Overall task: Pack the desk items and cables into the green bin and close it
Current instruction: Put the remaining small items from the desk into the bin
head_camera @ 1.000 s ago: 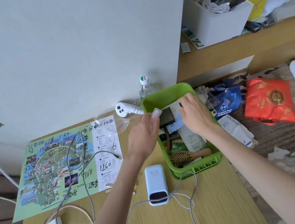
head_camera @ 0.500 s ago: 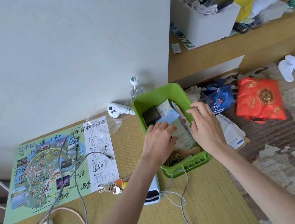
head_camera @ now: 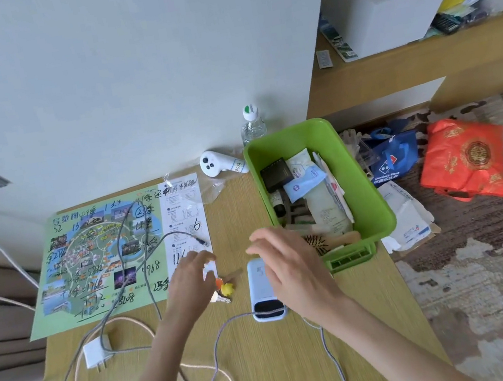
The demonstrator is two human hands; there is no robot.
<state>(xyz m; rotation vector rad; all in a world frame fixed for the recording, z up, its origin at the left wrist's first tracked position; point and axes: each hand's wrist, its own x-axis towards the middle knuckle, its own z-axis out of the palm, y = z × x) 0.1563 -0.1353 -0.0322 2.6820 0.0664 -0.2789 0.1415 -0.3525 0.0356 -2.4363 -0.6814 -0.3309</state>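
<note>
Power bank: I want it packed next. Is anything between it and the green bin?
Nothing visible on the desk lies between the power bank and the bin. A grey cable crosses its near end, and a brush fills the bin's near end.

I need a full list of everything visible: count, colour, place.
green plastic bin: 1, green, right edge of desk
flat black box: 1, black, inside bin
wooden hairbrush: 1, brown, inside bin
rounded power bank: 1, pale blue, beside bin
key bunch: 1, yellow charm, desk
braided grey cables: 2+, grey, desk
pink cable: 1, pink, desk
square plug charger: 1, white, desk
printed paper map: 1, green, desk
plastic controller: 1, white, by wall
water bottle: 1, clear, behind bin
crumpled red bag: 1, red, floor
left hand: 1, over key bunch, grip unclear
right hand: 1, relaxed, over power bank
</note>
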